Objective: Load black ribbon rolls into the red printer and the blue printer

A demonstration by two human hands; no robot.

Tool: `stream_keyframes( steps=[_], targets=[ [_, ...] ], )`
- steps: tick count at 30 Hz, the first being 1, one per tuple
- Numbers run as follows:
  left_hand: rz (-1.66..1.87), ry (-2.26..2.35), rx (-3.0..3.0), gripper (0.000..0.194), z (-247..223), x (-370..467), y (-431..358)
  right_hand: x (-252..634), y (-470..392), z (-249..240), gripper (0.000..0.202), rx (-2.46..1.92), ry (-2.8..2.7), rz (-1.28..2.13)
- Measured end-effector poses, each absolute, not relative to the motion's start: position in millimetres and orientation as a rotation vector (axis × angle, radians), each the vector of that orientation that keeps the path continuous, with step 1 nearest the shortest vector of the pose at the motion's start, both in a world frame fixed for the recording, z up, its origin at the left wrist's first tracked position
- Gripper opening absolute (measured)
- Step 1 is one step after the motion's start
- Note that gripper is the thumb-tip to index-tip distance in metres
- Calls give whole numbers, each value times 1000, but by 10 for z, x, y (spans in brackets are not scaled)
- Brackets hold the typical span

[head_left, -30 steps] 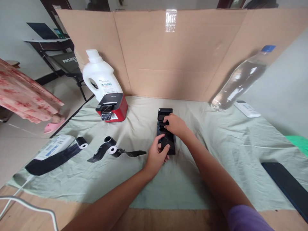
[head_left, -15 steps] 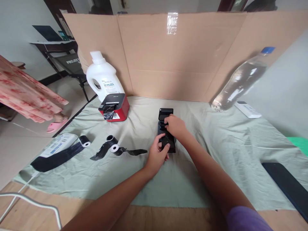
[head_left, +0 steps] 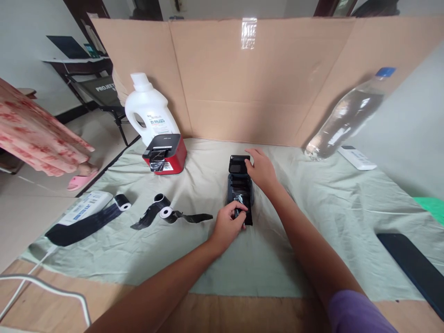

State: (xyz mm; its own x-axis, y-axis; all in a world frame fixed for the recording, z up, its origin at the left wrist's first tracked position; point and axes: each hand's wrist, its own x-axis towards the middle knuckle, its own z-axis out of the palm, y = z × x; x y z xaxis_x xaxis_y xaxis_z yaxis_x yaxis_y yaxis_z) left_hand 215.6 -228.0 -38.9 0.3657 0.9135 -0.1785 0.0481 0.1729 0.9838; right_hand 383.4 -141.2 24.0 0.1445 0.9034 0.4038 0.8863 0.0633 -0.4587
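Wrinkled green cloth (head_left: 201,273) carries, at frame centre, a compact black device (head_left: 230,194), lid (head_left: 237,165) raised. The left hand (head_left: 226,225) pinches its glossy dark strip (head_left: 240,198); the right hand (head_left: 262,171), grip spread, is at the lid.

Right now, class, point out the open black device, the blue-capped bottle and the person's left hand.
Black device (head_left: 239,182): head view, near the middle of its body.
Blue-capped bottle (head_left: 347,118): head view, on its clear side.
Left hand (head_left: 226,226): head view, on its back.
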Motion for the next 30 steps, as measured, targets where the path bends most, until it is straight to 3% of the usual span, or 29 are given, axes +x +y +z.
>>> stream_keyframes(
  steps=[11, 20, 26, 30],
  targets=[
    [763, 1030, 1268, 13, -400, 2151, -2277, 3957, -1429, 385, 16, -1687, -1993, 365],
    [776, 1013, 1294, 13, -411, 2147, -2282, 3926, -1583, 413, 9, -1719, -2287, 635],
    [759, 1016, 1292, 12, -415, 2145, -2278, 3914, -1551, 377, 14, -1758, -2195, 653],
    [754, 1011, 1288, 12, -413, 2145, -2274, 3931, -1546, 342, 33, -1881, -2045, 699]
  ],
)
